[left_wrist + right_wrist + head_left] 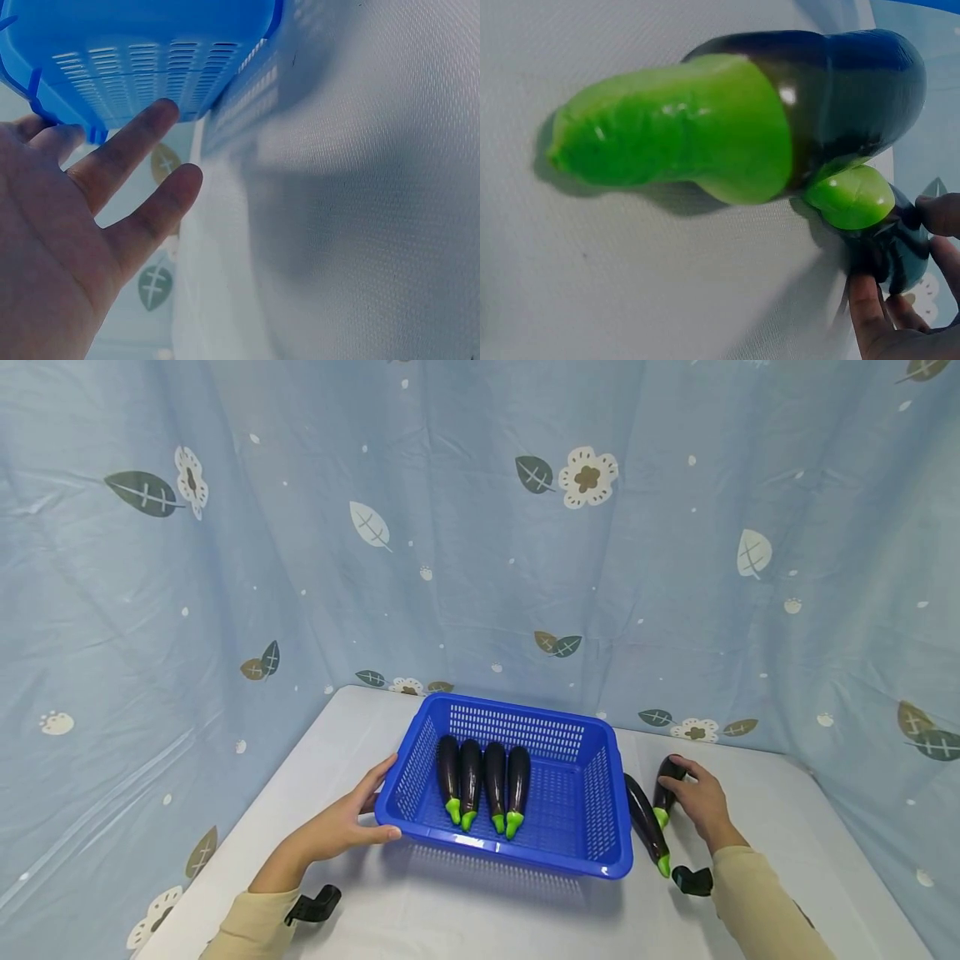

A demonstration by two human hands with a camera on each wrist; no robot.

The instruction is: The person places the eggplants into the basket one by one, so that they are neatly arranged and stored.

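Note:
A blue plastic basket [517, 858] with slotted walls stands on the table. Several dark eggplants [470, 781] with green stems lie side by side in its left half. My left hand [341, 827] is at the basket's left front corner, thumb by the front rim and fingers spread along the side wall; its fingers look nearly straight in the left wrist view. To the right of the basket, my right hand [701, 797] pinches an eggplant [889, 247] between thumb and fingers, stem toward me. Another eggplant [647, 827] lies between that one and the basket, large in the right wrist view.
A white cloth [450, 918] covers the table. Blue curtains [480, 527] printed with leaves and flowers hang behind and along the sides. Each wrist has a black strapped device, such as the one by the right sleeve [692, 881].

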